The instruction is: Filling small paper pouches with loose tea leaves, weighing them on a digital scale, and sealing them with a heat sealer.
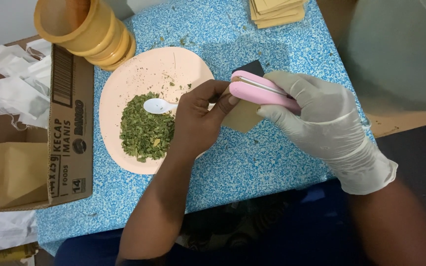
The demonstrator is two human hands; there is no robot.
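Observation:
My right hand (pixel 321 118), in a pale glove, grips a pink clamp-like hand sealer (pixel 262 91) closed over the top of a small brown paper pouch (pixel 242 118). My bare left hand (pixel 198 118) pinches the pouch's edge at the tip of the sealer. Just left of it lies a pink plate (pixel 119 88) with a heap of dried green leaves (pixel 146 128) and a white plastic spoon (pixel 158 105) resting on it.
A yellow wooden mortar (pixel 82 29) stands behind the plate. A cardboard box (pixel 70 133) at the left holds brown pouches and white filter bags (pixel 16 88). Stacked brown pouches (pixel 277 12) lie at the far edge of the blue speckled table (pixel 252 162).

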